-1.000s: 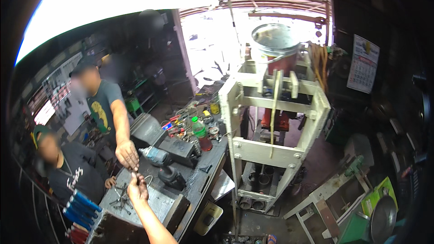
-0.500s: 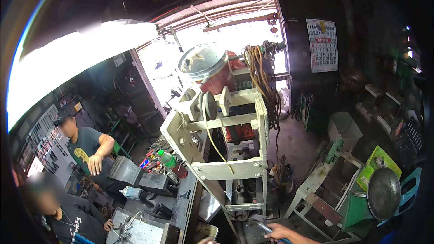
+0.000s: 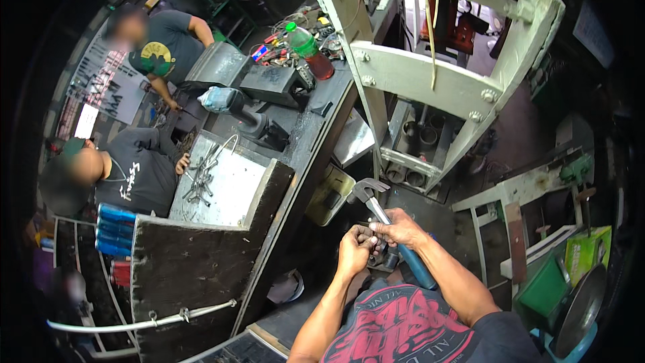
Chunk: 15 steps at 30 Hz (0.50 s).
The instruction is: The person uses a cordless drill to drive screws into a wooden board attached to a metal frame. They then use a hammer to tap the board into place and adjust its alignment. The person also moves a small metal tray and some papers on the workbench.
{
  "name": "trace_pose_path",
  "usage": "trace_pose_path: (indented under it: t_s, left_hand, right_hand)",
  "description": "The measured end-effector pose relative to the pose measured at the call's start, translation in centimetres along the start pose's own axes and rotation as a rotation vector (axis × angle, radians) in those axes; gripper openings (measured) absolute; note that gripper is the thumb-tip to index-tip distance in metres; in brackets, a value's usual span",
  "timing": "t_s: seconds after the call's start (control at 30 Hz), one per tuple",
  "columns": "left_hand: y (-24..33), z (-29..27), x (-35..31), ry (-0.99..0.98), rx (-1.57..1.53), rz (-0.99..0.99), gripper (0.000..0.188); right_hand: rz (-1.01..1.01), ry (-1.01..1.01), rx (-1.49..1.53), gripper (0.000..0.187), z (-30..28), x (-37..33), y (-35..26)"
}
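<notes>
A claw hammer (image 3: 416,263) with a steel head and a blue handle is in my right hand (image 3: 404,229), its head tilted up and away from me. The right fingers also reach toward the left fingertips. Close beside it, my left hand (image 3: 355,250) is closed in a pinch near a small pale piece. What that piece is, and how it is held, is too small to tell. Below the hands, dark metal parts are partly hidden by my fingers and lap. A yellowish rectangular tub (image 3: 330,196) lies just beyond the hands.
Ahead rises a cream steel frame (image 3: 430,75) with bolts. Leftward runs a dark workbench (image 3: 312,121) with a metal tray (image 3: 235,191) of metal pieces and a bottle (image 3: 310,54) of red liquid. Two people (image 3: 171,44) are beyond it. A green bin (image 3: 541,290) stands right.
The view has tilted down and shifted, bringing both forearms in. My hands, earlier at the lower edge, are now together, with the hammer still in the right.
</notes>
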<state>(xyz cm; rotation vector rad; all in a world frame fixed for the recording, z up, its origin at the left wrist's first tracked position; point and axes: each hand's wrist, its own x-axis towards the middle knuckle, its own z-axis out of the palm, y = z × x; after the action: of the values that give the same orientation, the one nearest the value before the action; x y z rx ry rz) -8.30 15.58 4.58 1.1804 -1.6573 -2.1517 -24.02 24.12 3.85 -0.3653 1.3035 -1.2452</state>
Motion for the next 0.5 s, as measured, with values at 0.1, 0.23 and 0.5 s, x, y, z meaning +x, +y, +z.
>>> trace_pose_path:
  t_s: [0.1, 0.23, 0.5]
  left_hand:
    - [0.5, -2.6, -0.1, -0.054, 0.041, -0.051, 0.007]
    - [1.1, -7.0, 1.1, -0.155, 0.085, -0.076, 0.007]
    - [-2.6, -13.8, 6.0, -0.093, -0.212, -0.168, 0.012]
  right_hand:
    - [0.027, -0.055, 0.131, 0.025, 2.1, 0.7, 1.0]
    - [0.071, -0.053, 0.243, 0.021, 4.8, 2.4, 2.2]
    - [0.064, 0.189, 0.200, 0.014, 6.3, 6.4, 3.7]
